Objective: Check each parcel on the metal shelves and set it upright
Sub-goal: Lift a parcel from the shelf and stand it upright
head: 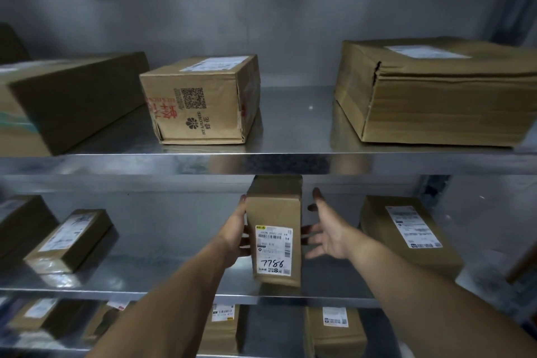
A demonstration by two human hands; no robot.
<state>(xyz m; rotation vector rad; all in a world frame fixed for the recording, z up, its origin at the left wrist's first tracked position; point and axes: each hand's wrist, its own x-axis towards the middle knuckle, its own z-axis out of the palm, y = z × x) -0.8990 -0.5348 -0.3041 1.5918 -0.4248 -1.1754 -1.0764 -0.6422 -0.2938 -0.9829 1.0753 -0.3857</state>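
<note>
Steel middle shelf (174, 279) bears the brown parcel marked 7786 (274, 212), which stands upright near the front edge. Left of the parcel, the left hand (236, 231) grips its side. Right of the parcel, the right hand (328, 231) is spread-fingered and holds nothing.

On the middle shelf (145, 241), bare metal runs wide to the left of the upright parcel (274, 212), as far as a small flat box (69, 241); the left hand (235, 232) holds that side. The gap on its right, before a large flat box (406, 235), is narrower, with the right hand (328, 235) spread in it. The parcel's top reaches behind the upper shelf (145, 164) lip. Above, a wide lane separates the printed box (200, 99) from the big box (436, 90).
</note>
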